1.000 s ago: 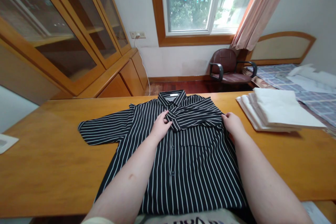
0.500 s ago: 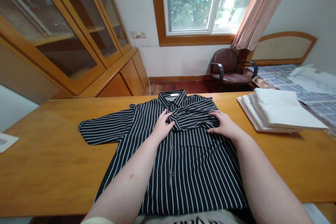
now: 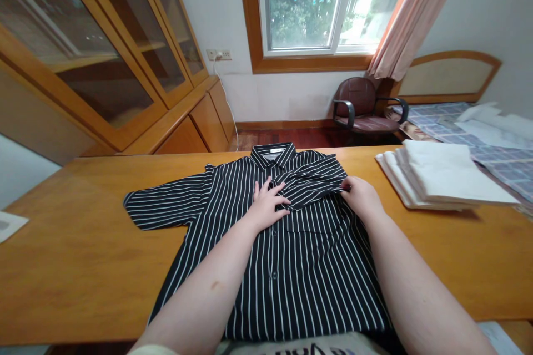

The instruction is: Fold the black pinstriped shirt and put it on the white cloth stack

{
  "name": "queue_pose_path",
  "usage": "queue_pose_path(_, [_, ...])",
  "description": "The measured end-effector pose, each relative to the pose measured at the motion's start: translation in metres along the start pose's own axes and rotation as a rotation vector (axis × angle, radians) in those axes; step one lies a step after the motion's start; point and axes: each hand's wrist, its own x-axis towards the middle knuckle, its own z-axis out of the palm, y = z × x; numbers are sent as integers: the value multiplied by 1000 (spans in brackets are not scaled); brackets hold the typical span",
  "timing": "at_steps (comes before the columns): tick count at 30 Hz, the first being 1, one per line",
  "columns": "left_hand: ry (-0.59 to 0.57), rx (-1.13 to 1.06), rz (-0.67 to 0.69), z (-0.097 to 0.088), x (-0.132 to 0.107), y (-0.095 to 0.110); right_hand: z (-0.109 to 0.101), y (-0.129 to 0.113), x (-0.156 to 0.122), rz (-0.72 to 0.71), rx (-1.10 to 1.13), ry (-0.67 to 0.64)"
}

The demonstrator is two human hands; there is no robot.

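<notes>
A black shirt with white stripes (image 3: 250,266) lies front up on the wooden table, its collar (image 3: 272,154) at the far edge. The sleeve on the left (image 3: 166,199) stretches out sideways, while the sleeve on the right (image 3: 314,177) is folded inward across the chest. My left hand (image 3: 268,202) rests on the chest with fingers spread, at the cuff end of the folded sleeve. At the shirt's right side, my right hand (image 3: 361,195) pinches the fabric near the underarm between thumb and fingers.
A stack of white folded cloths or sheets (image 3: 441,175) sits on the table (image 3: 75,266) at the right. A white object (image 3: 12,226) lies at the left edge. Beyond the table are a glass-door cabinet (image 3: 137,50), an armchair (image 3: 362,102) and a bed (image 3: 449,122).
My left hand has shifted slightly right and nearer to me, flattening on the sleeve end. My right hand has moved right and closed on the fabric. The folded sleeve looks smoother.
</notes>
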Motion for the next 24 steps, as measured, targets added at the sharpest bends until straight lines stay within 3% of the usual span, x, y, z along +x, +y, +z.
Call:
queue_pose_path(5, [146,-18,-77,-4,3,1,-3,7,1,12,-11,-144])
queue_pose_path(10, [249,-69,-71,-6,4,-2,-9,6,0,193,-57,-101])
queue_pose_path(15, [62,-138,23,-2,5,-1,-9,7,-1,360,-75,-145])
queue_pose_path(18, [-35,-173,56,-3,4,1,-4,10,0,263,-60,-188])
queue_pose_path(21, [-103,-190,89,-6,2,3,-2,10,0,93,-80,-145])
queue_pose_path(24, [-129,-198,115,-7,1,4,-5,6,0,84,-95,-81])
